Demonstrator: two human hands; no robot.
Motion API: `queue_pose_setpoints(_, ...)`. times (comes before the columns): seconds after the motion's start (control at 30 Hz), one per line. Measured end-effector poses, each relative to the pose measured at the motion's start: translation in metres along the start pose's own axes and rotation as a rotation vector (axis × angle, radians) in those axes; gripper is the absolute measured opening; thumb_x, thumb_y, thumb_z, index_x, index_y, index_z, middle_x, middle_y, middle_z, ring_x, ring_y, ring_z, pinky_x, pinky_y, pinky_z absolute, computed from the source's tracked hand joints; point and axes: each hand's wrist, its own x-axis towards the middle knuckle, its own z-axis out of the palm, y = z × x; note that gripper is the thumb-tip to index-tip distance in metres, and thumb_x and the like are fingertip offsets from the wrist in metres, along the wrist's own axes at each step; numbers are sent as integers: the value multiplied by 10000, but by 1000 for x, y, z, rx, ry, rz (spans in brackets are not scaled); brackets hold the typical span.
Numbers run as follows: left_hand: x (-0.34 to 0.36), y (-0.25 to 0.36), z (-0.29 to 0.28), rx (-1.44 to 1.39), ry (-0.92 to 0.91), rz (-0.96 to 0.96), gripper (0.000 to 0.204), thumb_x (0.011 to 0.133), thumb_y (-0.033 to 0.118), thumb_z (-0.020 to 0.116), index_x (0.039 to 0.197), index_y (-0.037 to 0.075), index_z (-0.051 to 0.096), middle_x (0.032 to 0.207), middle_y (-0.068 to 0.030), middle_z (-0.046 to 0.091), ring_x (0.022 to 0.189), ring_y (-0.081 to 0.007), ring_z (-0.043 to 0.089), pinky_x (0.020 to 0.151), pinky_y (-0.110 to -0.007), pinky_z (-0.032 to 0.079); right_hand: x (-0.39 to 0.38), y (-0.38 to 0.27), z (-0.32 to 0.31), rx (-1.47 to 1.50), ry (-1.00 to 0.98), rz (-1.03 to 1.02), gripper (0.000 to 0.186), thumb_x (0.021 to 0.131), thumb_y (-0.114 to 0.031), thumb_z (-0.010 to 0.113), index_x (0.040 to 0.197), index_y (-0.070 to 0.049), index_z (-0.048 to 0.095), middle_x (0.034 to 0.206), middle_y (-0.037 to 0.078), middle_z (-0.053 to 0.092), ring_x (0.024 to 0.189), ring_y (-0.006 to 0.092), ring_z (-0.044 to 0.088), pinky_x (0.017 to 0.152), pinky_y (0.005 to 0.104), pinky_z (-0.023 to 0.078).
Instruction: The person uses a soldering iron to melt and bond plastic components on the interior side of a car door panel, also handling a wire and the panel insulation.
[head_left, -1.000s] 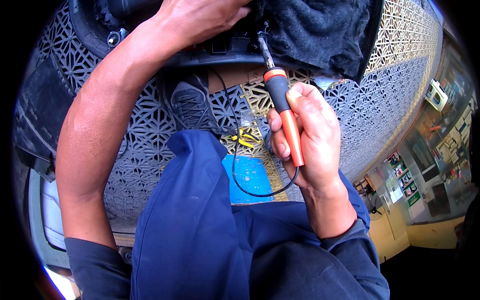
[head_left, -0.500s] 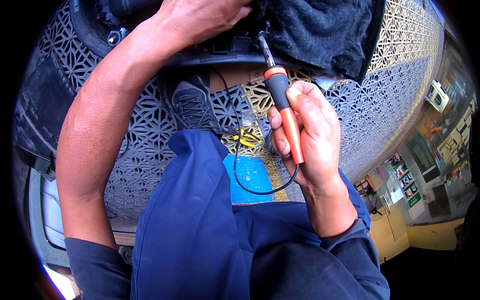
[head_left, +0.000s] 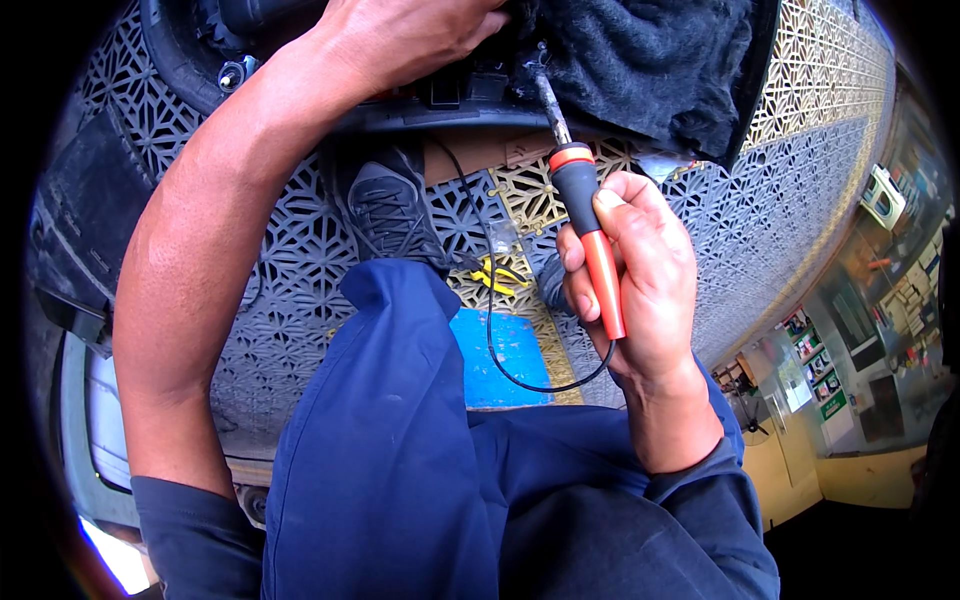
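My right hand (head_left: 645,255) is wrapped round the orange and black handle of a soldering iron (head_left: 588,235), thumb along the grip. The iron slants up and to the left, its metal tip against or very near the edge of a black plastic part (head_left: 400,118) at the top. A thin black cord (head_left: 490,330) loops down from the handle's end. A dark fuzzy pad (head_left: 650,70) covers the right side of the black part. My left hand (head_left: 415,35) reaches over the part at the upper edge; its fingers are mostly out of sight, so any hold is hidden.
Yellow-handled pliers (head_left: 497,275) lie on the lattice floor tiles (head_left: 300,260) near my shoe (head_left: 390,210). Closer to me is a blue board (head_left: 510,350). A dark panel (head_left: 85,215) stands at the left; cluttered shelves and a yellow cabinet (head_left: 865,480) are far right.
My right hand and the soldering iron have shifted slightly right and toward me, the tip moving right along the part's edge. My left hand stays nearly still.
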Motion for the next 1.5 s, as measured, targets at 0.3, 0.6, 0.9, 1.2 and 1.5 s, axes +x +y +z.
queue_pose_setpoints(0.3,2,2,-2,10,-26,-9,323,750,129,785,1056,101,685,913,-79,607,912,-277,644,813,-397,558,4,-3,3,-118,29,17,142,1074,-171,516,1153,-57,483,739,158,645,396,119,475,394,222,383)
queue_pose_setpoints(0.6,1,0,0,-16,13,4,339,735,115,794,1057,104,688,908,-76,599,908,-276,638,816,-394,552,4,-5,-3,-81,-19,17,199,1060,-185,576,1164,-53,470,741,121,665,423,116,529,400,232,437)
queue_pose_setpoints(0.9,3,-3,-3,-22,-21,-2,326,741,118,787,1051,106,689,889,-76,591,885,-282,638,795,-398,552,7,-6,-12,-74,-36,-23,186,1056,-184,580,1151,-66,472,742,120,667,423,116,533,394,226,436)
queue_pose_setpoints(1.2,19,15,8,106,87,18,302,566,100,777,829,138,636,750,-73,530,710,-277,570,616,-420,490,-4,22,-60,-320,-166,-369,199,1025,-121,599,1129,-74,437,869,56,594,680,123,628,592,284,538)
queue_pose_setpoints(1.5,1,77,-15,105,-240,-213,520,728,324,875,1155,107,671,1007,-95,576,978,-287,572,840,-400,495,-29,25,-93,63,-47,-609,431,965,-41,710,1209,-64,356,877,78,632,618,90,584,499,236,485)
